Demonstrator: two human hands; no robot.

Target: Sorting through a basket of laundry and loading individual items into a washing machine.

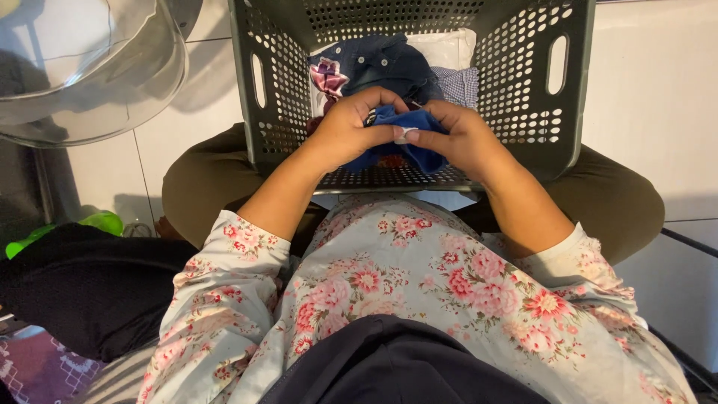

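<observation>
Both my hands meet over the near edge of a grey perforated laundry basket (523,112) that rests on my lap. My left hand (348,127) and my right hand (460,138) grip a small blue cloth (422,153) between them, with a white tag pinched at the fingertips. Inside the basket lie a dark denim garment (385,63), a pink striped piece (327,77), a checked cloth (458,84) and something white at the back.
The round glass door of a washing machine (90,67) hangs open at the upper left. A black cloth pile (82,288) lies at my left, with a green object (101,222) behind it. White floor tiles (651,97) surround the basket.
</observation>
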